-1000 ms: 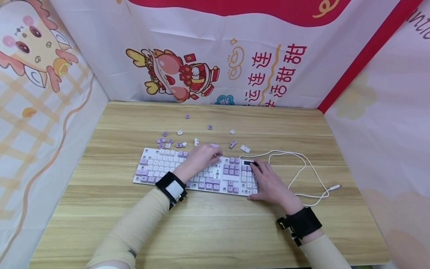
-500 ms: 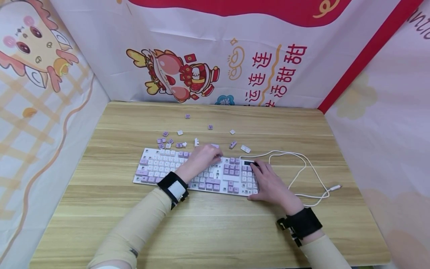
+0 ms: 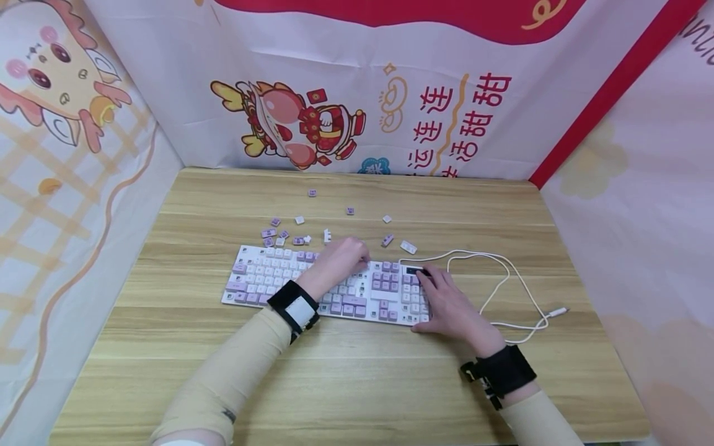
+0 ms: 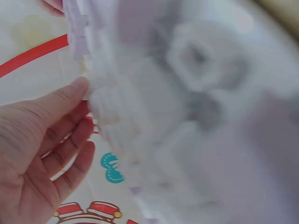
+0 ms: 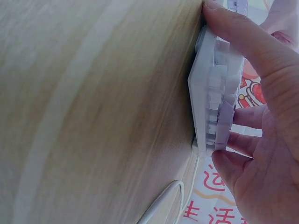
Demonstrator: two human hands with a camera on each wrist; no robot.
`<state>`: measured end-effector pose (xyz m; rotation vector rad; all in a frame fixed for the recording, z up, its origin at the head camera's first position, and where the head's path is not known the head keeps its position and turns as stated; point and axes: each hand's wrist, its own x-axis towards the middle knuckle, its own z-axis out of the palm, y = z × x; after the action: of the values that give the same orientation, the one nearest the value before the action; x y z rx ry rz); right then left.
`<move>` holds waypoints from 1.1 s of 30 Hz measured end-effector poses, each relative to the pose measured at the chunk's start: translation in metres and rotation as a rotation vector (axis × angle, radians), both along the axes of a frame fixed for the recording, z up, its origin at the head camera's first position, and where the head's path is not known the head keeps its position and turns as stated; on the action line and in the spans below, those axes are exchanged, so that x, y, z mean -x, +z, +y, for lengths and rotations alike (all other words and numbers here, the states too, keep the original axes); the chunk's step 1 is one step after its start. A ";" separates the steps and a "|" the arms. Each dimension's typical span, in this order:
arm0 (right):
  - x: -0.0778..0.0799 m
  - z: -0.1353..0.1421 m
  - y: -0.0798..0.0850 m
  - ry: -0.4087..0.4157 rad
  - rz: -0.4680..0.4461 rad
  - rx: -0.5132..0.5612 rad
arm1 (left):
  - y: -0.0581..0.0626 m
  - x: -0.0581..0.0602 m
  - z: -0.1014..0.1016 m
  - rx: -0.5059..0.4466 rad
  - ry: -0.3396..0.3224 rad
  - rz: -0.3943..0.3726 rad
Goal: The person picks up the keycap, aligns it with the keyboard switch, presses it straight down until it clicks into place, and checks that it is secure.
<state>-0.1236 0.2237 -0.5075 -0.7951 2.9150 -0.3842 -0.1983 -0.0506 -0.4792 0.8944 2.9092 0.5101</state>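
A white and lilac keyboard lies across the table, with several bare switches among its keys. At its upper middle, my left hand reaches over the rows with thumb and forefinger pinching at a pale keycap, mostly hidden by the fingers. The left wrist view shows the left thumb against the edge of the blurred keys, the other fingers loosely bent. My right hand grips the keyboard's right end. In the right wrist view its thumb is at the near edge and its fingertips are at the far side.
Loose lilac keycaps and white keycaps lie scattered behind the keyboard. A long white keycap sits near the cable's start. The white cable loops on the table to the right, ending in a plug.
My left wrist and forearm have shifted slightly right and up, while the fingertips stay at nearly the same spot. My right hand and the keyboard hold still.
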 end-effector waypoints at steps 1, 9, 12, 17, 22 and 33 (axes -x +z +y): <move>0.000 0.000 0.000 0.000 0.000 0.001 | 0.002 0.001 0.002 0.010 0.007 -0.013; -0.001 0.002 0.001 -0.008 -0.005 0.000 | 0.011 0.007 0.013 0.089 0.024 -0.077; -0.002 0.002 0.001 -0.009 0.001 0.006 | 0.010 0.008 0.012 0.095 0.016 -0.090; -0.001 0.001 0.000 -0.004 0.006 0.007 | 0.010 0.009 0.009 0.106 0.002 -0.093; -0.001 0.001 -0.001 -0.003 0.000 0.002 | 0.012 0.009 0.009 0.094 -0.014 -0.109; -0.001 -0.001 0.006 0.007 -0.013 0.003 | 0.010 0.009 0.008 0.094 -0.008 -0.111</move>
<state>-0.1222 0.2225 -0.5014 -0.7993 2.8996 -0.3915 -0.2071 -0.0422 -0.4692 0.8373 2.8023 0.4053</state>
